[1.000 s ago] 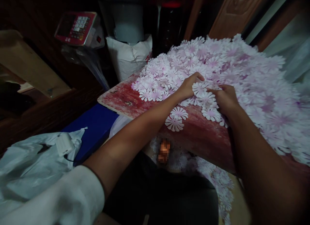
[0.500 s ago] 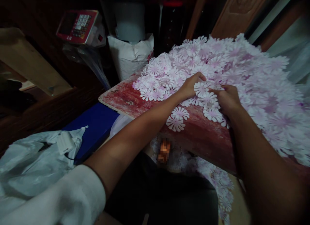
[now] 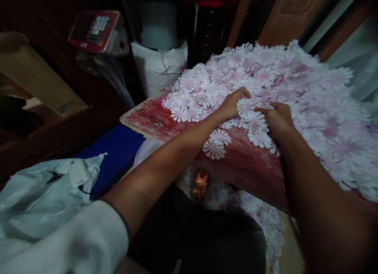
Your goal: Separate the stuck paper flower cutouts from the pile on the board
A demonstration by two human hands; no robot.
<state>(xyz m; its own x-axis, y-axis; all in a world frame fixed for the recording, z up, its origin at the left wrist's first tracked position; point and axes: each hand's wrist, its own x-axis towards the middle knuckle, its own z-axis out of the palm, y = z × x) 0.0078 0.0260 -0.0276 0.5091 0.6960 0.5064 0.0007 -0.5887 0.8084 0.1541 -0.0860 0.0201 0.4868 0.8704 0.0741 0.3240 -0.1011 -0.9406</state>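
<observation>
Over red board (image 3: 254,167) | left hand (image 3: 233,104), right hand (image 3: 277,120): cannot tell grip | partly hidden by white flowers (image 3: 247,108)

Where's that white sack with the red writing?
In the head view, the white sack with red writing is upper left of centre, behind the worn red board and left of the heaped white-and-pink flowers.

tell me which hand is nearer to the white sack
Left. In the picture, the left hand is below and right of the sack, at the flowers; the right hand is farther right, also at the flowers.
</observation>
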